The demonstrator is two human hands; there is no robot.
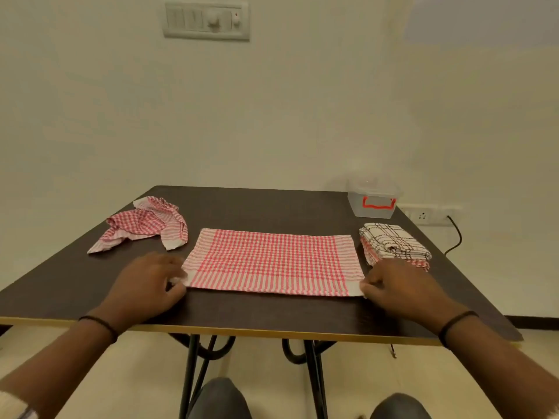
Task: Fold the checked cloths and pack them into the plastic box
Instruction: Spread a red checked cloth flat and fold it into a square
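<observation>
Between the hands, flat on the dark laminate table [272,207]: the red-and-white checked cotton cloth [272,261]. Left hand [145,285] pinching its near left corner, right hand [402,288] its near right corner. Best to lift both corners together, carrying them level onto the far edge. Beyond the right hand, the folded pile [393,244], then the lidded clear plastic box [373,201]; beyond the left, a crumpled red checked cloth [145,225].

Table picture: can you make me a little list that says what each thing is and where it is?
flat cloth: red checked cloth, spread in the middle of the table
left hand: pinching its near left corner
right hand: pinching its near right corner
crumpled cloth: red checked, far left, not folded
folded pile: black checked cloth on top, red beneath, right side
plastic box: clear, red handle, far right corner, lid on
</observation>
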